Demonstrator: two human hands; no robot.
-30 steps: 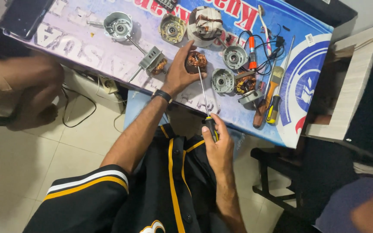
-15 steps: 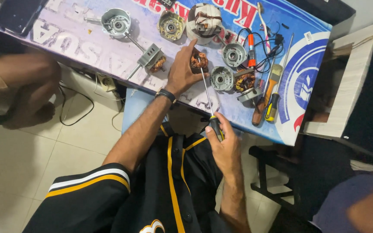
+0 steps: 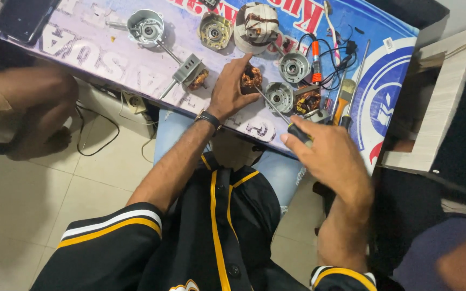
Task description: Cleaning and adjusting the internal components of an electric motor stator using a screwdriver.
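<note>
- The left hand (image 3: 232, 92) pins a small copper-wound motor core (image 3: 252, 78) to the blue-and-white printed bench (image 3: 389, 75), close to the near edge; only the fingertips press on it, so I judge it can twist or skid out under load.
- The right hand (image 3: 327, 156) is closed around the black handle of a long thin-shafted screwdriver (image 3: 276, 110), its tip set at the core. The shaft lies at a low slant, so a slip could drive the tip into the copper windings or the left fingers beside it.
- A round silver motor end cap (image 3: 280, 96) lies just beside the shaft; a sideways jerk could knock it off the near edge onto the tiled floor (image 3: 22, 215).
- An orange-handled tool (image 3: 316, 60) and tangled black wires (image 3: 334, 73) crowd the far right part of the bench, and could snag the right hand's swing.
</note>
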